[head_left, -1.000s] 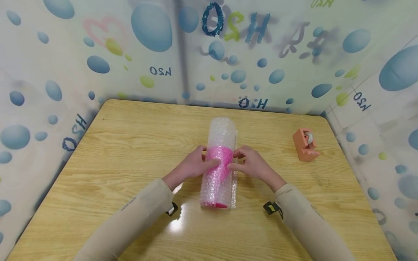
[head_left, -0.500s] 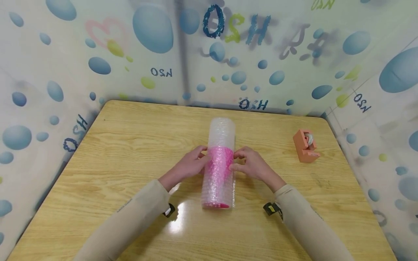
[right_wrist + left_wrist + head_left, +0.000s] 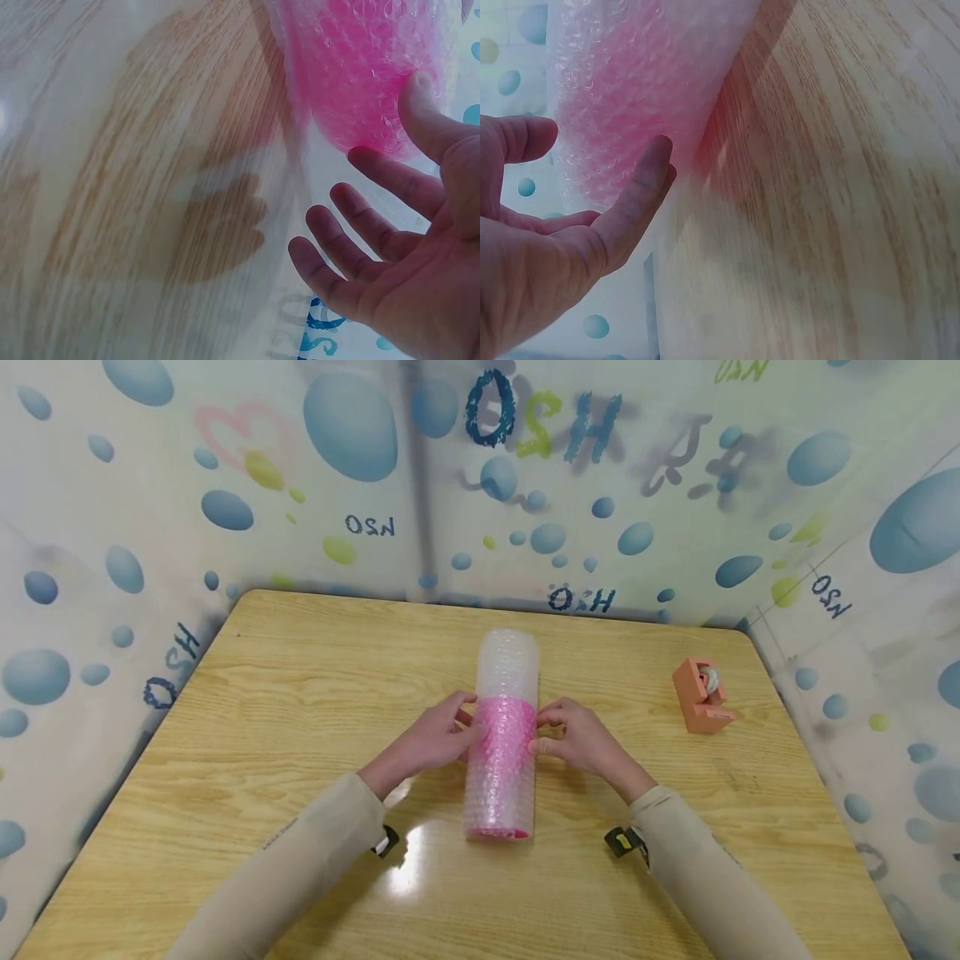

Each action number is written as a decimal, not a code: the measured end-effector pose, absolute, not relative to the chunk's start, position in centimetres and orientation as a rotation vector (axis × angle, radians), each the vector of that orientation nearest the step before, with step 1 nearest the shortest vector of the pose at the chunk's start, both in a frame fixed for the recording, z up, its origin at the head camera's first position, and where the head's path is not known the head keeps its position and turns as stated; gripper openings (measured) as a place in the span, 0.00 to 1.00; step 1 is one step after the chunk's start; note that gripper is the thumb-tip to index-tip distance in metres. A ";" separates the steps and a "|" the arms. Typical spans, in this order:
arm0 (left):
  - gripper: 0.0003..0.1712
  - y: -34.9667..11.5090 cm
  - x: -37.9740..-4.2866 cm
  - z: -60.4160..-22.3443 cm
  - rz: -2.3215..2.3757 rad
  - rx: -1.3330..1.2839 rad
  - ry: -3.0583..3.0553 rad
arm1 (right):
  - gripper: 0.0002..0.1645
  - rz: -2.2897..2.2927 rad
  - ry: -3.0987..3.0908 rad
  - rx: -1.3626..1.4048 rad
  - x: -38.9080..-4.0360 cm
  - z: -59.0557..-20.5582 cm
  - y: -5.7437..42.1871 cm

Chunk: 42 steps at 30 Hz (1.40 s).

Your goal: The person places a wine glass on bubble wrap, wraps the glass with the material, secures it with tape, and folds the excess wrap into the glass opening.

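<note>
A roll of clear bubble wrap lies lengthwise on the wooden table, with something bright pink showing through its middle and near end. What the pink thing is cannot be told through the wrap. At the roll's left side is my left hand, fingers extended and thumb near the wrap. On the opposite side my right hand has its thumb and index finger at the wrap. The right wrist view shows the other fingers of that hand spread loosely beside the pink part of the roll. Neither hand curls round it.
A coral-pink tape dispenser with a roll of tape stands at the table's right side. Behind the table hangs a wall covering printed with blue and green drops. Bands with small dark devices circle both wrists.
The roll has turned slightly to the right, and the loose wrap edge on its right has gone under or against it. My left thumb and fingers have drawn back off its top.
</note>
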State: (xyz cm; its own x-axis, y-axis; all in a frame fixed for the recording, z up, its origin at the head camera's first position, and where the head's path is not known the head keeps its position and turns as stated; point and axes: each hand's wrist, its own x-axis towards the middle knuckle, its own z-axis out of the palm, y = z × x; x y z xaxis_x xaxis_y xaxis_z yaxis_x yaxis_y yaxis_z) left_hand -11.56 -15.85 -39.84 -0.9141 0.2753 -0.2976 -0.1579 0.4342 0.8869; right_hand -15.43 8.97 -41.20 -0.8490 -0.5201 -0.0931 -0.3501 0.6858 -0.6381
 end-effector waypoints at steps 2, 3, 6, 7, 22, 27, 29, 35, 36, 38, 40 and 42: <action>0.34 -15.9 -11.6 -39.9 1.467 0.118 2.308 | 0.24 -0.922 2.632 -0.692 -15.4 -41.2 9.0; 0.34 -15.9 -11.6 -39.9 1.456 0.127 2.323 | 0.24 -0.925 2.632 -0.688 -15.4 -41.2 9.0; 0.34 -16.0 -11.7 -39.9 1.418 0.150 2.364 | 0.24 -0.918 2.637 -0.672 -15.5 -41.3 9.0; 0.34 -16.0 -11.7 -39.9 1.399 0.154 2.379 | 0.24 -0.918 2.635 -0.664 -15.5 -41.3 9.1; 0.45 -15.9 -12.3 -40.0 1.316 0.035 2.345 | 0.27 -1.119 2.497 -0.549 -15.1 -40.0 9.4; 0.44 -15.9 -12.4 -40.4 1.357 0.046 2.272 | 0.32 -1.105 2.501 -0.517 -15.0 -40.2 9.0; 0.43 -15.9 -12.5 -40.6 1.394 0.056 2.232 | 0.32 -1.103 2.508 -0.512 -15.0 -40.3 8.9; 0.40 -15.8 -12.5 -40.6 1.456 0.075 2.188 | 0.31 -1.086 2.524 -0.498 -14.9 -40.6 8.8; 0.40 -15.8 -12.5 -40.6 1.455 0.077 2.190 | 0.31 -1.084 2.525 -0.496 -14.9 -40.6 8.8; 0.40 -15.7 -12.4 -40.5 1.462 0.084 2.186 | 0.30 -1.076 2.529 -0.498 -14.9 -40.7 8.9; 0.40 -15.8 -12.3 -40.4 1.458 0.086 2.192 | 0.30 -1.077 2.527 -0.504 -14.9 -40.8 8.9; 0.40 -15.9 -12.3 -40.3 1.468 0.092 2.190 | 0.29 -1.079 2.525 -0.515 -14.9 -40.8 8.9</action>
